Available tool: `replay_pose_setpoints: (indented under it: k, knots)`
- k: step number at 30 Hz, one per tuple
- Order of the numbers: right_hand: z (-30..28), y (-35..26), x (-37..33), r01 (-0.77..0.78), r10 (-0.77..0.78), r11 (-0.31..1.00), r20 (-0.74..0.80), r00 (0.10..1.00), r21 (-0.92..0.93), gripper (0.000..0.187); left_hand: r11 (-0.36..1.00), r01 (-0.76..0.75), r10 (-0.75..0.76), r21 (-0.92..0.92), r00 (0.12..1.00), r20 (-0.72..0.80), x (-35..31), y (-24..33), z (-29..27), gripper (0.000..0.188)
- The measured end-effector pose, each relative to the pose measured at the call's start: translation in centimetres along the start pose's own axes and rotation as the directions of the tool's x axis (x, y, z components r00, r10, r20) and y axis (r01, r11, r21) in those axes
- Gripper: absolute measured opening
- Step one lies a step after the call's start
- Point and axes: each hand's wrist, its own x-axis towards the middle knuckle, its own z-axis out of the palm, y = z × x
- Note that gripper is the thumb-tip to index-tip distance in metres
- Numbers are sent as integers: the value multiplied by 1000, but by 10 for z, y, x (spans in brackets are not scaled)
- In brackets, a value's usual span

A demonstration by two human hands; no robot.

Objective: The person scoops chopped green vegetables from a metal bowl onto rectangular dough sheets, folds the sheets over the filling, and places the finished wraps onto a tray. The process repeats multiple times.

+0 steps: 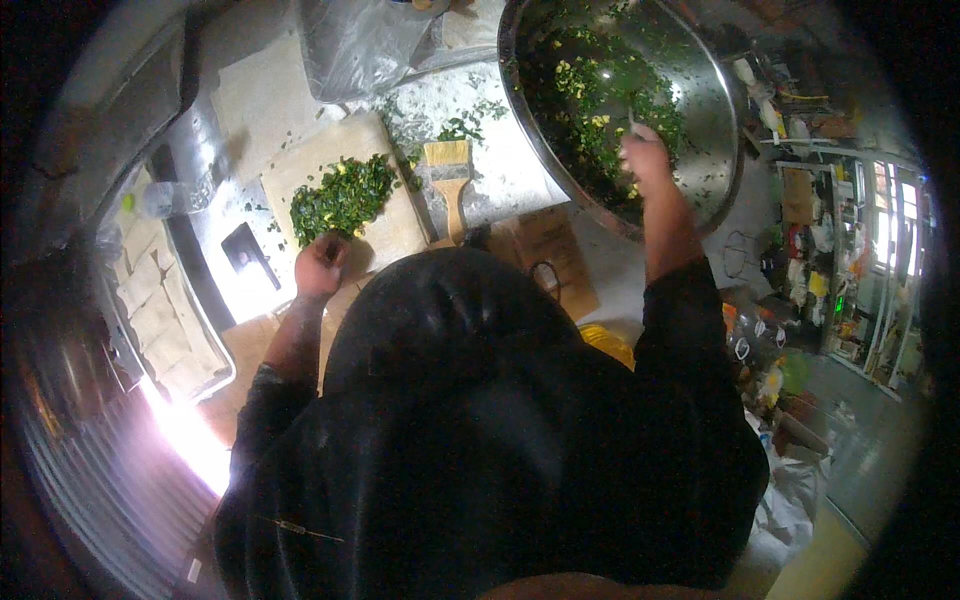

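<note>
Chopped green leaves with yellow bits lie heaped on a pale, flat square sheet that looks like dough. At that sheet's near edge, just below the heap, my left hand is closed with its fingers curled; what they hold, if anything, is hidden. Over on the right, my right hand reaches into a large round metal bowl of the same green mix. Its fingers are closed round a thin handle, perhaps a spoon's, whose far end is lost among the greens.
Between sheet and bowl lies a wide flat brush with a wooden handle. A phone and a clear bottle are left of the sheet. Folded pale pieces fill a white-rimmed tray. Clear plastic covers the back; cardboard sits near me.
</note>
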Motion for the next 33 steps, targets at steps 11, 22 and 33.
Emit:
replay_pose_setpoints:
  k: [11,22,33]
  knots:
    - [-24,-8,-52,-270,116,868,357,927,418,60,967,-229,248,111,944,-216,8,-27,20,18]
    - [-28,20,-83,10,-153,821,203,967,570,49,991,-103,113,90,987,-116,3,8,7,19]
    - [112,-48,-215,131,-158,987,712,684,93,57,995,-96,95,41,995,18,-2,0,-4,21]
